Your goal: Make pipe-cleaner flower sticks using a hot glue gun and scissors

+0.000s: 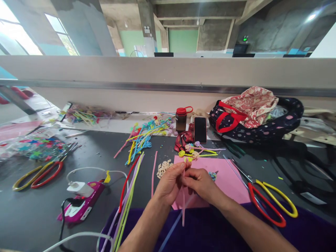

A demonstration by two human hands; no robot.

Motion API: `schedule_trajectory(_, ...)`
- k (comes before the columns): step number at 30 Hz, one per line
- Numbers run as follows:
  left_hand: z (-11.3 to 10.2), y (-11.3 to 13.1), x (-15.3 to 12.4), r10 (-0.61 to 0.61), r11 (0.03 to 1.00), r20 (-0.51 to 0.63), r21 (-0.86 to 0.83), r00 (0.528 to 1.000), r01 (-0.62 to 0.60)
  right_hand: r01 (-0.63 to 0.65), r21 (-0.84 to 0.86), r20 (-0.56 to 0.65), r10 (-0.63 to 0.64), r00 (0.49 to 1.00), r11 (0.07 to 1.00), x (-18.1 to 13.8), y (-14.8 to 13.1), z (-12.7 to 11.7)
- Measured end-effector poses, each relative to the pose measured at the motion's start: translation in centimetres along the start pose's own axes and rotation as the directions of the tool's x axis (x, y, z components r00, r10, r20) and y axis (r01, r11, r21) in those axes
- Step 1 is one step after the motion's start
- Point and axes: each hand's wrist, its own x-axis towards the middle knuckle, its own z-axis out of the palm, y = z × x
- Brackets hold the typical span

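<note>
Both hands meet above a pink paper sheet (223,175). My left hand (169,182) is closed, pinching a pink pipe cleaner (183,210) whose lower end hangs straight down. A small yellow piece (188,159) shows just above the fingertips; how it joins the pink stem is hidden. My right hand (202,183) is closed too, its fingertips pressed against the same stem. Left of the hands lies a pile of small pale wooden pieces (164,168). Twisted pipe cleaner shapes (195,152) in yellow, pink and purple rest beyond the sheet.
Scissors (270,203) lie at the right, another pair of scissors (43,174) at the left. Long pipe cleaners (128,203) and a magenta power strip (85,204) are left of my arms. A phone (200,129), a red-lidded bottle (181,120) and a polka-dot bag (262,134) stand behind.
</note>
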Motion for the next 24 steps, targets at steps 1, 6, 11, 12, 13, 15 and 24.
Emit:
schedule_trajectory(1,0.0,0.0,0.0,0.008,1.000,-0.001,0.018,1.000,-0.008,-0.004,0.011,-0.004,0.004,1.000,1.000,0.0,0.0,0.0)
schedule_trajectory(6,0.2,0.1,-0.1,0.078,0.988,0.002,0.134,0.997,-0.078,-0.003,0.004,-0.014,0.003,1.000,1.000,-0.1,0.2,0.2)
schedule_trajectory(11,-0.3,0.9,-0.3,0.081,0.960,0.033,0.267,0.996,-0.087,-0.001,-0.045,0.016,0.002,1.000,0.999,-0.1,-0.3,-0.2)
schedule_trajectory(12,-0.4,1.2,-0.4,0.095,0.953,0.008,0.287,0.995,-0.093,0.007,-0.073,0.017,-0.005,1.000,0.997,-0.1,-0.5,-0.7)
schedule_trajectory(13,-0.6,1.6,-0.4,0.108,0.951,-0.012,0.293,0.994,-0.100,0.015,-0.117,0.009,-0.014,1.000,0.993,-0.1,-0.7,-1.3)
schedule_trajectory(15,-0.9,2.4,-0.4,0.101,0.955,-0.038,0.282,0.994,-0.086,0.053,-0.239,-0.033,-0.063,0.997,0.970,0.1,-1.0,-2.8)
schedule_trajectory(24,-1.0,3.4,-0.5,0.117,0.958,0.056,0.258,0.992,-0.127,0.213,-0.726,0.102,-0.205,0.974,0.653,2.8,0.6,-5.6)
